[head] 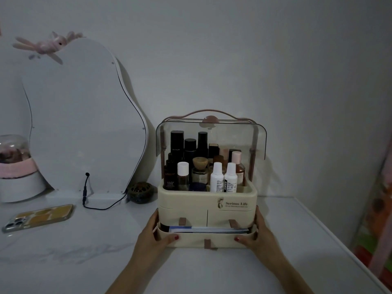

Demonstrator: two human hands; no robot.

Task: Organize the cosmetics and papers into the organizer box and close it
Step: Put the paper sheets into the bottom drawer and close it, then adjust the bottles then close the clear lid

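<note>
The wide cream bottom drawer (209,239) is being held at its two front corners: the left hand (158,234) and the right hand (257,232) are being curled round it, thumbs on the front face. It is standing partly pulled out of the cream plastic organizer box (206,201) on the white counter (84,257). White and blue papers (209,230) are lying inside. If one side is being pushed harder, the drawer may jam, or paper edges may be caught. Behind, bottles (216,180) are filling the top, and the clear lid (212,134) is raised.
</note>
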